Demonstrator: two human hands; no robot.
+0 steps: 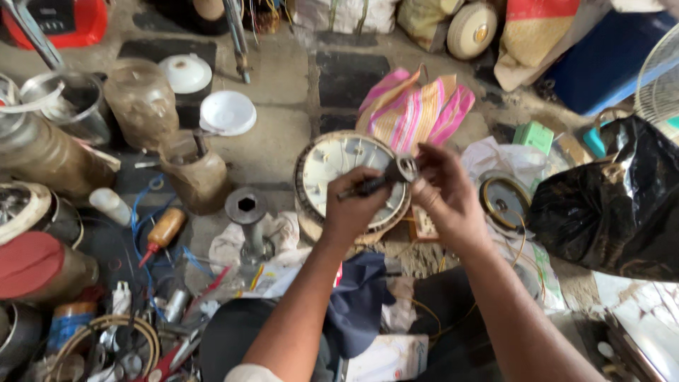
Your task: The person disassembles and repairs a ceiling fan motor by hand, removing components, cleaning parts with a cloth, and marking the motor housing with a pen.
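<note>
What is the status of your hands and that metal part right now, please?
Left hand gripping dark shaft. Right hand pinching its metal ring. Round fan cover below; nothing blocking.

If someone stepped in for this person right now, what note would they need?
Left hand: closed around the dark handle of a tool.
Right hand: fingers pinching a small metal ring part at the tool's tip.
Both are held above a round white fan cover lying on the floor.
Done: part and tool are brought together.
Left: cannot tell whether the part is going on or coming off.
</note>
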